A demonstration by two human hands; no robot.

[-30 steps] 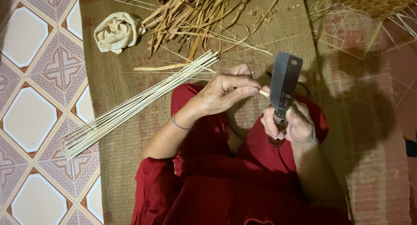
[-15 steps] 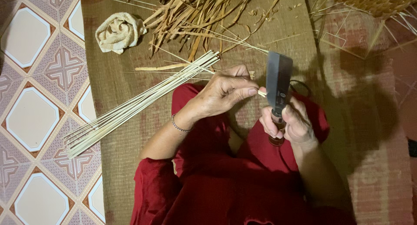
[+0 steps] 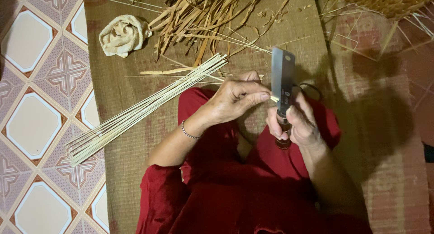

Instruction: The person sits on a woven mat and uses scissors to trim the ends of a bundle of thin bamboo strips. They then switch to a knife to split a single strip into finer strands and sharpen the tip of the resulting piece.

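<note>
From the head camera, at frame centre, the left hand (image 3: pixel 230 100) pinched a thin bamboo strip (image 3: pixel 274 99) against the upright cleaver (image 3: pixel 282 82), whose handle the right hand (image 3: pixel 296 125) gripped. Splitting seemed underway; continuing would need steady blade pressure.

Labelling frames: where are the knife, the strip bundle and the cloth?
knife (image 3: pixel 282 73), head view, middle of the flat blade
strip bundle (image 3: pixel 149 105), head view, mid-length of the pale strips
cloth (image 3: pixel 123 35), head view, centre of the crumpled wad
</note>
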